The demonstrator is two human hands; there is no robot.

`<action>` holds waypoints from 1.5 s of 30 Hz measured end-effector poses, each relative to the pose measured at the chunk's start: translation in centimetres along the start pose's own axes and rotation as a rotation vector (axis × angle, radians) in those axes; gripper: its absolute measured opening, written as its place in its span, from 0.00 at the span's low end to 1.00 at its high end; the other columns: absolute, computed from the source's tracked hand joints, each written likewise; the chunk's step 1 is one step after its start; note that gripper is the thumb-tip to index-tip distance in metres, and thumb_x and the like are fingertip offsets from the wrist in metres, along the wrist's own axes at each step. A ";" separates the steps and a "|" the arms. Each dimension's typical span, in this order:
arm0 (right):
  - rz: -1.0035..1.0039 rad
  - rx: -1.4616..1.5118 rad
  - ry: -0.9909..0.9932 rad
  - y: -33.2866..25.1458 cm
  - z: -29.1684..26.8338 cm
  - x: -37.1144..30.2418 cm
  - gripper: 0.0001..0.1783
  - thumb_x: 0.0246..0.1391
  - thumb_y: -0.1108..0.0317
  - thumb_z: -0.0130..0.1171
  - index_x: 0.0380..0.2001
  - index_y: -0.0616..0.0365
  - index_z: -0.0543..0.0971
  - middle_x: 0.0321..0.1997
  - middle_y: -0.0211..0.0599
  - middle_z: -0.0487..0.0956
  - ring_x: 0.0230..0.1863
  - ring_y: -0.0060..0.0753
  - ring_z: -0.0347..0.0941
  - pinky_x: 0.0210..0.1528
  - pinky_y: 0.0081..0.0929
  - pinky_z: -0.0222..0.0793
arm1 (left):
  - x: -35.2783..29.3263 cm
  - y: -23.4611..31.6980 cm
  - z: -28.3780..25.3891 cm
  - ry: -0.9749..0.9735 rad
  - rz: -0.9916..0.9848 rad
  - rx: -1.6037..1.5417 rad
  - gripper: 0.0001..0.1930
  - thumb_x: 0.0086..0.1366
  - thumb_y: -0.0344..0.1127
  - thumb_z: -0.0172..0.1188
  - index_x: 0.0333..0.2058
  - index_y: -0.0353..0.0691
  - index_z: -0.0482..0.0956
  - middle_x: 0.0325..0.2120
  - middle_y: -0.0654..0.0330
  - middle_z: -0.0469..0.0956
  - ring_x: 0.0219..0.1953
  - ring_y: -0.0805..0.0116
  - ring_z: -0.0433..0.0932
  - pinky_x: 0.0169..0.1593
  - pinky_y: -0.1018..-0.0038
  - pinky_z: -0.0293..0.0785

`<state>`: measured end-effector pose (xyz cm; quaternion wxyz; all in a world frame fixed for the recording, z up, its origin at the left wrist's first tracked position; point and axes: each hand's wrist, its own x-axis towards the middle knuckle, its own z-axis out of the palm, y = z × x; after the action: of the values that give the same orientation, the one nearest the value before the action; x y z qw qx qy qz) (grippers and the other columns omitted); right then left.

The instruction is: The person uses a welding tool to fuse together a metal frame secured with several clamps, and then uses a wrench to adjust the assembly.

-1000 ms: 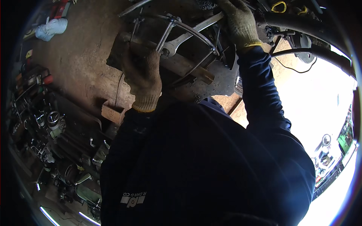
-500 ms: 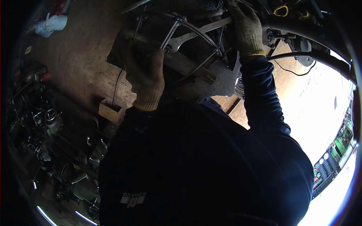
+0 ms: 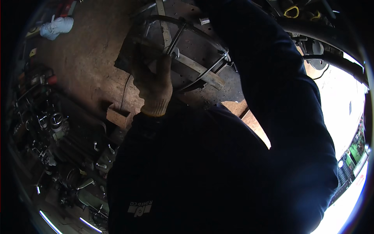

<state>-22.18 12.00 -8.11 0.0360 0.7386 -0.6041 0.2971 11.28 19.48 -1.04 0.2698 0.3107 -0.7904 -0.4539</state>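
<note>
My left hand [image 3: 156, 85], in a dirty knitted glove, is at a curved metal rod frame [image 3: 198, 25]. Its thumb presses against a rod of the frame, and the fingers curl into shadow on the other side. Beside the thumb, a spanner [image 3: 164, 24] stretches away toward the top edge, its rounded end by the rod. Under the frame lie a flat metal bar [image 3: 200, 70] and a dark metal plate with holes [image 3: 230, 84]. My right arm [image 3: 269, 58] reaches up past the top edge, so the right hand is out of sight.
A small open box [image 3: 119, 116] sits on the brown floor [image 3: 89, 66] at left. Machinery with handles and a round wheel [image 3: 57, 120] fills the lower left. A thick black hose [image 3: 343, 64] and a yellow ring [image 3: 291, 11] are at upper right. A pale cloth bundle [image 3: 56, 27] is far left.
My right hand has left the spanner and moved up out of view, its arm stretched forward. The spanner has swung to point more away from me. My left hand stays at the frame.
</note>
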 end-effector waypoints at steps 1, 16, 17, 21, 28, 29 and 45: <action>0.101 0.158 0.009 -1.3 -1.1 0.8 0.18 0.66 0.65 0.57 0.55 0.62 0.81 0.54 0.46 0.82 0.50 0.45 0.78 0.56 0.36 0.74 | -0.4 -0.5 -0.4 0.047 0.024 0.025 0.40 0.61 0.45 0.71 0.66 0.30 0.65 0.50 0.44 0.77 0.50 0.55 0.81 0.55 0.64 0.80; 1.183 0.934 0.700 -15.9 -12.2 -13.7 0.21 0.66 0.62 0.61 0.56 0.64 0.77 0.39 0.33 0.82 0.43 0.26 0.78 0.45 0.25 0.75 | -1.1 -3.1 -0.8 0.070 0.389 0.472 0.28 0.68 0.43 0.68 0.64 0.54 0.70 0.59 0.35 0.70 0.56 0.36 0.78 0.49 0.53 0.85; 1.158 0.977 0.740 -15.9 -11.1 -15.2 0.20 0.66 0.62 0.62 0.55 0.64 0.77 0.38 0.32 0.81 0.41 0.26 0.78 0.43 0.25 0.75 | -1.2 -2.8 -0.7 0.077 0.323 0.431 0.30 0.67 0.44 0.69 0.64 0.49 0.70 0.58 0.36 0.72 0.55 0.38 0.79 0.49 0.55 0.85; 0.619 -0.465 0.340 -17.2 -10.3 -17.8 0.14 0.66 0.64 0.61 0.49 0.62 0.79 0.38 0.30 0.82 0.36 0.22 0.77 0.34 0.20 0.72 | -0.9 -2.3 -0.2 0.131 0.223 0.270 0.37 0.65 0.48 0.71 0.63 0.31 0.67 0.54 0.40 0.77 0.55 0.44 0.81 0.49 0.62 0.86; 1.253 0.927 0.847 -17.4 -10.3 -15.8 0.11 0.67 0.65 0.60 0.46 0.61 0.80 0.35 0.29 0.81 0.33 0.21 0.75 0.32 0.20 0.68 | -1.0 -1.7 -0.5 0.047 0.063 0.187 0.37 0.69 0.54 0.64 0.64 0.31 0.65 0.52 0.47 0.75 0.52 0.58 0.77 0.54 0.66 0.76; 1.296 0.894 0.824 -17.9 -10.7 -15.3 0.11 0.67 0.65 0.60 0.45 0.61 0.80 0.34 0.29 0.81 0.32 0.20 0.75 0.31 0.20 0.68 | -1.1 -1.4 -0.3 0.047 0.028 0.162 0.36 0.70 0.54 0.62 0.64 0.31 0.65 0.52 0.48 0.75 0.52 0.60 0.76 0.54 0.67 0.75; 0.151 -0.314 0.274 -4.9 -5.7 -7.7 0.20 0.69 0.60 0.56 0.52 0.66 0.80 0.49 0.53 0.83 0.47 0.45 0.78 0.53 0.38 0.73 | -0.2 -3.5 -0.2 0.040 0.277 0.280 0.42 0.59 0.49 0.75 0.66 0.35 0.67 0.57 0.44 0.74 0.56 0.49 0.79 0.59 0.59 0.78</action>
<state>-20.70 22.33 -5.68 0.2099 0.6292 -0.6861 0.2987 12.47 18.15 -4.05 0.2995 0.2423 -0.8754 -0.2919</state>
